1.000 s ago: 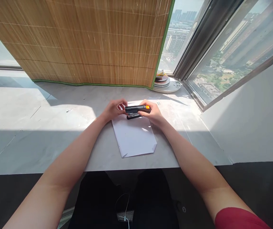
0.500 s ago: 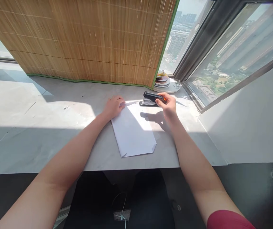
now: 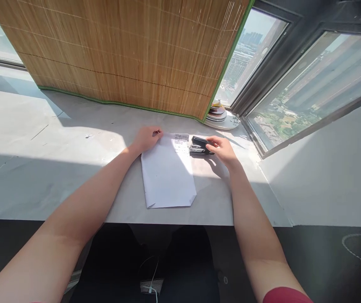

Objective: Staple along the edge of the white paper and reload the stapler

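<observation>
Right hand [image 3: 222, 148] on stapler [image 3: 199, 146], left hand [image 3: 146, 138] on paper [image 3: 167, 174]

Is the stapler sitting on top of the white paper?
No, the stapler lies on the sill just right of the paper, under the right hand.

A black stapler [image 3: 200, 146] lies just beside the white sheet's [image 3: 167, 174] far right corner, perhaps touching.
</observation>
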Demonstrator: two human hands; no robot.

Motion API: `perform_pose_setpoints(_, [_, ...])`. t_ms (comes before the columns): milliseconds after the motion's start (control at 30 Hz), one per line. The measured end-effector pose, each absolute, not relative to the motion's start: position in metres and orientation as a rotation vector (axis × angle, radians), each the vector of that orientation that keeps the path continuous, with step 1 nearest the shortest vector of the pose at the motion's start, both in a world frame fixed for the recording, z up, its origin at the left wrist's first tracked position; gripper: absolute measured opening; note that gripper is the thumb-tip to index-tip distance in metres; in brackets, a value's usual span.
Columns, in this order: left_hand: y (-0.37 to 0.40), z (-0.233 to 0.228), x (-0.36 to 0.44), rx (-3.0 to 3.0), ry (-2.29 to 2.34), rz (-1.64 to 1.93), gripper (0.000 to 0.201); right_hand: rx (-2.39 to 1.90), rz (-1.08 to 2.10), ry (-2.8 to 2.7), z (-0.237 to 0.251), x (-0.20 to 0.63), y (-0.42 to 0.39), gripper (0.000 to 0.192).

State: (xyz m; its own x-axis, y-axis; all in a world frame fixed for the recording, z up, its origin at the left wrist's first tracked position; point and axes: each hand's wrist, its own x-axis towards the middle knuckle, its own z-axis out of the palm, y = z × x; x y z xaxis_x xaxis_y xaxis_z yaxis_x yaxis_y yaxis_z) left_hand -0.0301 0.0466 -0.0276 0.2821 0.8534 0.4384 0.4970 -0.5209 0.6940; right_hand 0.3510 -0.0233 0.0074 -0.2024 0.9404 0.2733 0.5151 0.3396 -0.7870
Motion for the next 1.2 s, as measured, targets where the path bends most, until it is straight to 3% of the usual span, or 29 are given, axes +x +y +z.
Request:
perform_pose_setpoints(100, [0.045,-0.027,-0.028,2.166,1.252,1.118,0.023,-1.297,0.738,-1.910,0.023,0.339,-0.038,0.021])
perform_pose_setpoints(300, [0.022,-0.008,-0.016,2.439,1.378,1.030,0.009,-1.123,0.707,-2.105,0.038,0.309,-0.059,0.043])
perform_pose_setpoints(433, [0.001,0.008,-0.005,2.567,0.911,0.829,0.016,-1.109,0.662,-2.111,0.036,0.303,-0.059,0.030])
perform_pose_setpoints(567, [-0.011,0.015,0.002,2.529,0.484,0.531,0.027,-1.127,0.662,-2.054,0.035,0.303,-0.058,0.029])
perform_pose_setpoints(867, [-0.011,-0.002,0.008,2.513,0.572,0.496,0.053,-1.218,0.759,-1.904,0.032,0.289,-0.059,0.034])
perform_pose_setpoints(1033, [-0.011,-0.006,0.012,2.529,0.574,0.539,0.055,-1.375,0.608,-1.931,0.025,0.278,-0.058,0.053])
perform_pose_setpoints(1200, [-0.013,-0.002,0.014,2.539,0.549,0.443,0.056,-1.477,0.459,-1.969,0.024,0.269,-0.061,0.055])
